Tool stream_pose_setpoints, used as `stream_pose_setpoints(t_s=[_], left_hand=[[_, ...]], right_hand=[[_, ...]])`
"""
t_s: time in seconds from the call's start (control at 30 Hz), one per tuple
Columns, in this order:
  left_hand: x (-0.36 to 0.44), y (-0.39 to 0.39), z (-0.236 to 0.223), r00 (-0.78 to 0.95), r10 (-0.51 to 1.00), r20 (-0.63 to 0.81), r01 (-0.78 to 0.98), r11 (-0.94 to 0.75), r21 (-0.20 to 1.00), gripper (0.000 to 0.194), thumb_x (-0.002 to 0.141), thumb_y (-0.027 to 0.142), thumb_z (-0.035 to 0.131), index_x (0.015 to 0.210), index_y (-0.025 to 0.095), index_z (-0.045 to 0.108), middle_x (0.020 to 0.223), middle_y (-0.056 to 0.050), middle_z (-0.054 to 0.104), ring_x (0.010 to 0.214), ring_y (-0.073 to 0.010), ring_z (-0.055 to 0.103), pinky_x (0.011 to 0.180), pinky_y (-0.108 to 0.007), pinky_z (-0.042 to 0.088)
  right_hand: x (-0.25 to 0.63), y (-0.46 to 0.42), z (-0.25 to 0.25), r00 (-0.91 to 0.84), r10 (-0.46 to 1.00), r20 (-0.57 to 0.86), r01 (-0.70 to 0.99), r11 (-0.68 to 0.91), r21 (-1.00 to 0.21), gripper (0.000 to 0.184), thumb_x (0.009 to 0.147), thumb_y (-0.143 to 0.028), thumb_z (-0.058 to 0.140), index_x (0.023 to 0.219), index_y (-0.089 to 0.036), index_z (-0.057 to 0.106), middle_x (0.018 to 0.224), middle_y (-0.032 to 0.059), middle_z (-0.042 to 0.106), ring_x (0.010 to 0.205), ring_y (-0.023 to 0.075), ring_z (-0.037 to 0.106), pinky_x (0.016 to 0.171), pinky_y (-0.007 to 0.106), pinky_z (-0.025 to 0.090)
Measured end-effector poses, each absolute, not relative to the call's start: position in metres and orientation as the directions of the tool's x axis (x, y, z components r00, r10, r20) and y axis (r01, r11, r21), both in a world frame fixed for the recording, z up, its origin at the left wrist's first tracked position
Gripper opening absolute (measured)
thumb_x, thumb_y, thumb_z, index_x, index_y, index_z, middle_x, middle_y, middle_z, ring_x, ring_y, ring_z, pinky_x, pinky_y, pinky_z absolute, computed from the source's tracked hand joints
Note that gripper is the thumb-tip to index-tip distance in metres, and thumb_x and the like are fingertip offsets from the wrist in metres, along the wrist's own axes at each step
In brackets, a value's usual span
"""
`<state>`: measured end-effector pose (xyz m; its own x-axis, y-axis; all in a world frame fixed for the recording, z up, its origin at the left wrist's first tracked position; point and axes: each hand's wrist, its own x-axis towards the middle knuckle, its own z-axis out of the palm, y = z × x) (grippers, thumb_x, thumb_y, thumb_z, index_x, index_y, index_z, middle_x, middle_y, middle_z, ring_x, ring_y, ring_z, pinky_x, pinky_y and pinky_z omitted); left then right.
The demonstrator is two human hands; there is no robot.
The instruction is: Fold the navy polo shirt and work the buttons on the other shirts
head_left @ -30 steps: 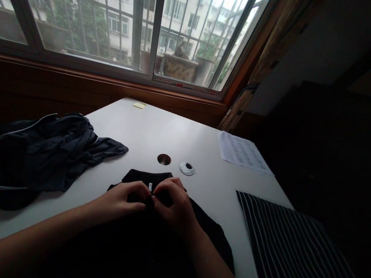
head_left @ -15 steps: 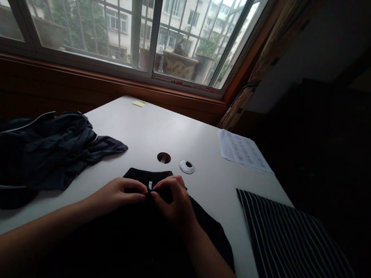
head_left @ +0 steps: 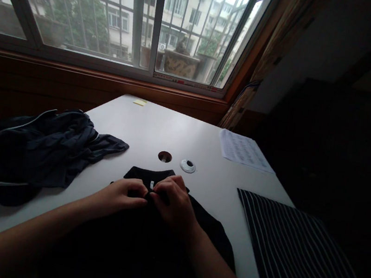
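Observation:
A black garment [head_left: 141,240] lies flat on the white table [head_left: 145,128] right in front of me, its collar end pointing toward the window. A small white tag [head_left: 151,184] shows at the collar. My left hand [head_left: 120,197] and my right hand [head_left: 171,202] meet just below that tag, fingers curled and pinching the black fabric near the collar. Both forearms lie over the garment.
A crumpled dark blue garment [head_left: 39,148] with white piping lies at the left. A black-and-white striped cloth [head_left: 295,264] covers the right corner. A printed sheet [head_left: 242,150], a cable hole [head_left: 165,156], its white cap [head_left: 188,165] and a yellow note [head_left: 139,102] sit farther back.
Both hands stay pinched together at the collar; the fingers shift only slightly. The view has tilted a little.

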<state>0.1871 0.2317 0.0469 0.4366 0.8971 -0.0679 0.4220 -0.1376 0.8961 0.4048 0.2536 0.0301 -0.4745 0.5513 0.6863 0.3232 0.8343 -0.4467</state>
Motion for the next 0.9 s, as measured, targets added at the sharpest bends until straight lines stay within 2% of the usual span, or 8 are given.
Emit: stream_pose_setpoints(t_s=[0.37, 0.6, 0.77, 0.9], left_hand=[[0.195, 0.226, 0.04, 0.313, 0.941, 0.131, 0.468, -0.273, 0.841, 0.012, 0.084, 0.026, 0.063, 0.077, 0.017, 0.062, 0.081, 0.0, 0.056, 0.078, -0.0153, 0.055, 0.07, -0.027, 0.042], [0.191, 0.227, 0.04, 0.356, 0.926, 0.129, 0.477, -0.298, 0.827, 0.017, 0.089, 0.033, 0.063, 0.084, 0.018, 0.068, 0.089, -0.003, 0.062, 0.084, -0.017, 0.059, 0.076, -0.028, 0.046], [0.185, 0.227, 0.041, 0.393, 0.902, 0.177, 0.438, -0.353, 0.827, 0.02, 0.093, 0.029, 0.057, 0.106, 0.02, 0.068, 0.108, -0.007, 0.065, 0.101, -0.0215, 0.059, 0.09, -0.034, 0.047], [0.183, 0.226, 0.038, 0.462, 0.858, 0.222, 0.506, -0.461, 0.729, 0.036, 0.09, 0.018, 0.056, 0.125, 0.024, 0.063, 0.119, -0.006, 0.066, 0.114, -0.0248, 0.052, 0.102, -0.042, 0.042]], right_hand=[[0.406, 0.254, 0.03, -0.519, 0.563, 0.643, 0.347, 0.826, -0.443, 0.019, 0.086, -0.017, 0.066, 0.104, -0.025, 0.065, 0.092, 0.0048, 0.067, 0.097, 0.0241, 0.055, 0.087, 0.043, 0.051], [0.41, 0.255, 0.03, -0.561, 0.574, 0.597, 0.386, 0.819, -0.424, 0.014, 0.084, -0.019, 0.069, 0.096, -0.026, 0.071, 0.09, 0.0046, 0.064, 0.099, 0.0252, 0.053, 0.088, 0.045, 0.05], [0.412, 0.259, 0.029, -0.517, 0.583, 0.627, 0.391, 0.812, -0.433, 0.015, 0.086, -0.017, 0.066, 0.098, -0.025, 0.07, 0.09, 0.0047, 0.064, 0.094, 0.0241, 0.052, 0.084, 0.043, 0.051], [0.412, 0.259, 0.03, -0.487, 0.599, 0.636, 0.39, 0.8, -0.456, 0.014, 0.086, -0.018, 0.067, 0.097, -0.025, 0.07, 0.089, 0.0046, 0.063, 0.092, 0.0233, 0.052, 0.081, 0.041, 0.051]])
